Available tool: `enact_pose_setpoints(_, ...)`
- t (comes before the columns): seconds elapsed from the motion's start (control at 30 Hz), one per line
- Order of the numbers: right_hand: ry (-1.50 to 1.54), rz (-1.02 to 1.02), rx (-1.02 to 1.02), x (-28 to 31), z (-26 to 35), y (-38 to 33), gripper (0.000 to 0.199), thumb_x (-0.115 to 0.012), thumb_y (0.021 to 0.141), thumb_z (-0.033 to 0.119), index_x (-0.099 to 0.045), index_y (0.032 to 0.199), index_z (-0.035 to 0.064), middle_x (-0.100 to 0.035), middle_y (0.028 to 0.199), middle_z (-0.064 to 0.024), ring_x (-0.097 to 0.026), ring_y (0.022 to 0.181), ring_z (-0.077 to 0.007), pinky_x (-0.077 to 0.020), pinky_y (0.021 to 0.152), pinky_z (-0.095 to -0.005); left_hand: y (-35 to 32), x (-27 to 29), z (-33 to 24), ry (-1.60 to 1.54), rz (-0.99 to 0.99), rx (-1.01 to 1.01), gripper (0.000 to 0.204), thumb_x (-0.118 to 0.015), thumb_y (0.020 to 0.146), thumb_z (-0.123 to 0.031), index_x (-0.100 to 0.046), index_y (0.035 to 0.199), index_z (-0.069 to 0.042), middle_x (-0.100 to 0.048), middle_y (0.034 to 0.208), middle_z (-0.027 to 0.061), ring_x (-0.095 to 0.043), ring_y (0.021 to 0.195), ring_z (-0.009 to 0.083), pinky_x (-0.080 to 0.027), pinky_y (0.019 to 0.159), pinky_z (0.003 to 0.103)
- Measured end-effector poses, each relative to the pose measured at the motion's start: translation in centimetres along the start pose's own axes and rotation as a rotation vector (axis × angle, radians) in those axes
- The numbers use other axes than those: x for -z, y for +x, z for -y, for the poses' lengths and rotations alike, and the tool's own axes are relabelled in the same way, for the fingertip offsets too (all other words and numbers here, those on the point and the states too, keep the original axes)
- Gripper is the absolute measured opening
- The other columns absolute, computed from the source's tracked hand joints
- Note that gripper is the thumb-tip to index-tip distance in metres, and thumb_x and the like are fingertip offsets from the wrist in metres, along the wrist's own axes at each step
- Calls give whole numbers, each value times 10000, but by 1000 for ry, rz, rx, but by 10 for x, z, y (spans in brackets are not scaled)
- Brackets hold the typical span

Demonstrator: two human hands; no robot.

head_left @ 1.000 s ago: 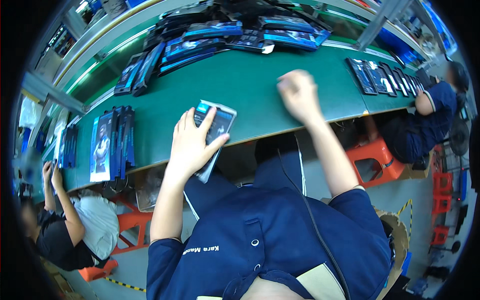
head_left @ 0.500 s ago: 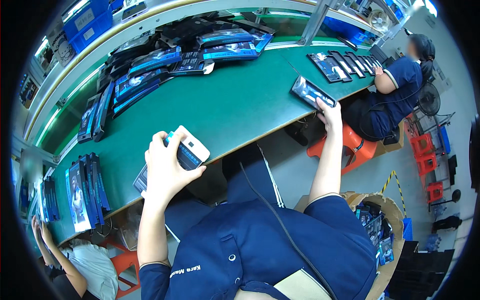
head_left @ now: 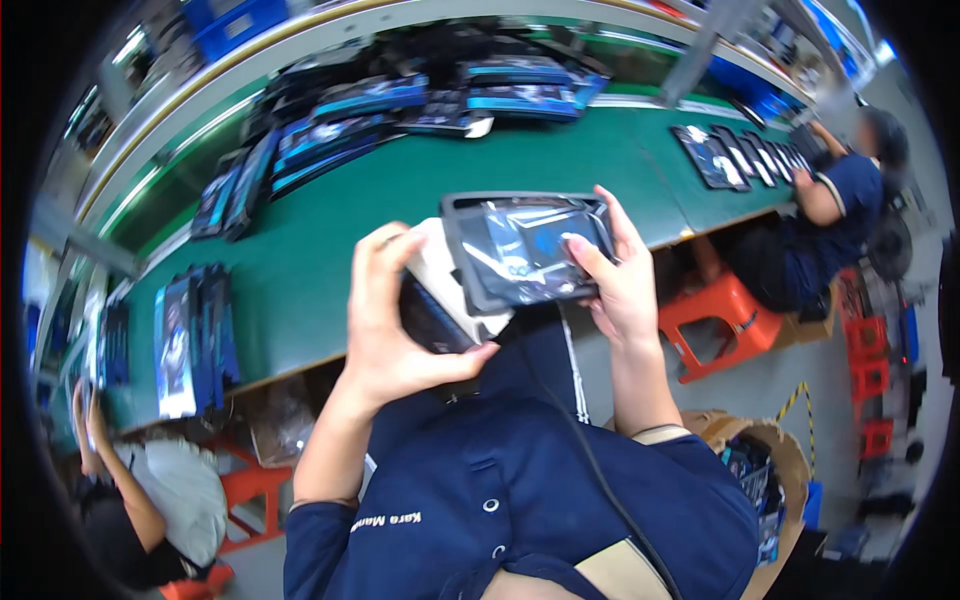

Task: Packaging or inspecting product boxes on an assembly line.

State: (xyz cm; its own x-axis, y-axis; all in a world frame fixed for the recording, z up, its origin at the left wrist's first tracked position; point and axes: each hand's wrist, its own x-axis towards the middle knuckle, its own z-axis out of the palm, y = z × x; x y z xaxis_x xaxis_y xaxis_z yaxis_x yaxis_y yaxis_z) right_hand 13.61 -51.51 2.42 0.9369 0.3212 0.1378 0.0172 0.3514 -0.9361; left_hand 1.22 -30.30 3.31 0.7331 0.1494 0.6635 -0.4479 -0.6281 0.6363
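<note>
Gripping a dark slim box (head_left: 430, 318) from its left side, thumb below and fingers above, the left hand (head_left: 385, 335) is near the middle of the frame in the head view. The right hand (head_left: 625, 285) pinches a black tray (head_left: 461, 240) by its right end, thumb on top; a clear, shiny wrapper (head_left: 520, 262) lies across the tray's face. The tray overlaps the pale open end of the box; whether the two touch, I cannot tell. Both are near the front edge of the green bench (head_left: 310, 270).

A heap of boxes (head_left: 350, 120) fills the upper middle, and a row of upright boxes (head_left: 190, 340) stands at the left. Flat dark trays (head_left: 712, 158) lie at the upper right, near a seated co-worker (head_left: 815, 240). A cardboard carton (head_left: 790, 455) holding packages is at the lower right.
</note>
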Motion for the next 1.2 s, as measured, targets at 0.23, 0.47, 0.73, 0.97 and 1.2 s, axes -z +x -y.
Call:
enact_pose_setpoints(0.23,51,-36,218,-10,8,-2,671,-674,870,-61,-368,1466,-15,-567,1272,-136,-600,1075,-160,-499,926,-276,-8,2,14,106,-65,-143,869,-950,479,-347,-508,1186,-101,-493,1323,266,-516,1208,433,-437,977,500)
enact_pose_setpoints(0.47,-44,-35,234,-18,15,-8,691,-678,874,-46,-355,1483,0,-616,1170,-113,-621,969,-123,-518,829,-241,-10,10,12,145,-139,-122,958,-941,463,-348,-519,1257,-16,-536,1238,239,-560,1138,389,-485,934,442)
enact_pose_setpoints(0.73,227,197,-411,-8,-37,-21,666,-759,848,166,-441,1425,65,-643,1039,-60,-609,639,-64,-336,369,-171,-5,13,11,-43,2,-138,1250,-896,473,-431,-326,1482,38,-518,1338,203,-536,1213,297,-427,1013,411)
enact_pose_setpoints(0.97,-123,61,502,-32,23,-13,837,-763,817,-16,-295,1510,11,-531,1332,-116,-565,1078,-133,-444,959,-271,-6,17,-1,142,36,-102,1299,-932,418,-433,-339,1453,81,-517,1301,235,-576,1116,351,-463,954,426)
enact_pose_setpoints(1.2,-400,382,411,-8,79,-3,837,-815,740,-17,-413,1472,41,-577,1286,-84,-576,1104,-113,-475,968,-287,8,21,-16,279,184,-206,1317,-934,436,-326,-262,1492,86,-577,1185,220,-572,997,342,-481,880,426)
